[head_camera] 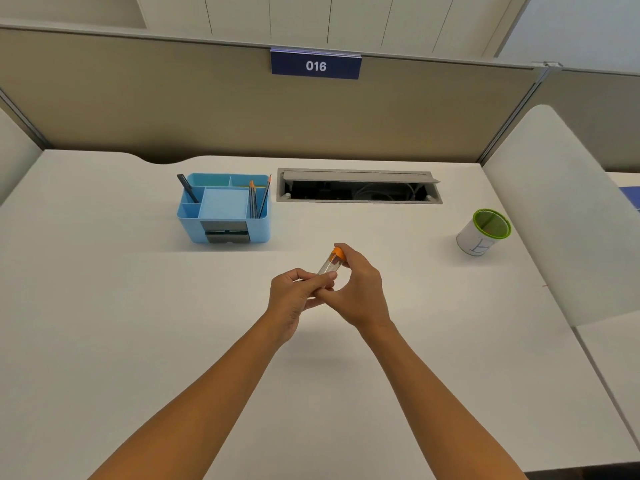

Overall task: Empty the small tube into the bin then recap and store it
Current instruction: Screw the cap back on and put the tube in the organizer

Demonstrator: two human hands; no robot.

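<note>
A small clear tube (pixel 327 264) with an orange cap (pixel 338 253) is held tilted above the middle of the white desk (pixel 104 306), cap end pointing up and away. My left hand (pixel 298 292) grips the tube's lower end. My right hand (pixel 360 289) has its thumb and fingers closed around the orange cap. What is inside the tube is too small to make out. A small white bin (pixel 479 237) with a green rim stands far to the right, apart from both hands.
A blue desk organiser (pixel 225 211) with pencils and a pen stands at the back left of the hands. An open cable hatch (pixel 358 187) lies in the desk behind. A white side panel (pixel 554 202) rises beside the bin.
</note>
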